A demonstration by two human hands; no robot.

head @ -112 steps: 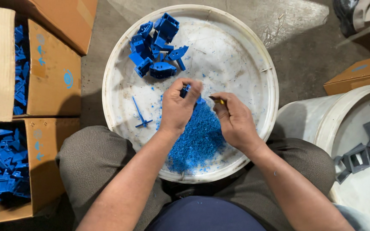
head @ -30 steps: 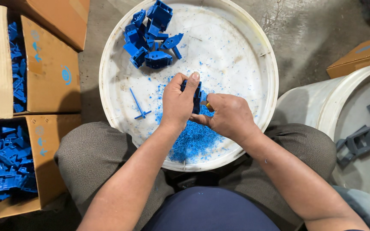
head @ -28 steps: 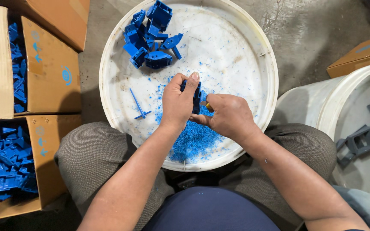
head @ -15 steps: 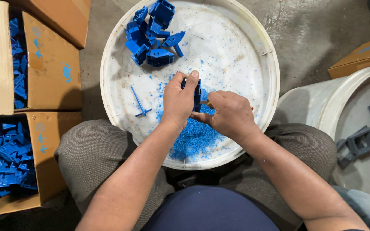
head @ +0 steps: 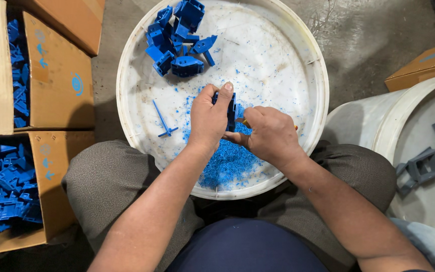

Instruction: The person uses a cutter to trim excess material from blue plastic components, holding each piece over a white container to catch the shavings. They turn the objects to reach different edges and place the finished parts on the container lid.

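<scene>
My left hand grips a small blue plastic part upright over a round white lid that rests between my knees. My right hand is closed on a small tool with a yellowish handle, its tip against the part; the blade is hidden. A heap of blue plastic shavings lies under both hands. A pile of blue plastic parts sits at the lid's far side. A thin blue sprue lies on the lid left of my left hand.
At the left stand open cardboard boxes: a near box filled with blue parts and a far box. A white bucket at the right carries grey plastic parts. Another cardboard box lies beyond it on the concrete floor.
Since the oldest frame my hands have lifted the blue part higher over the shavings. Over the last second both hands stay put with only slight shifts.
</scene>
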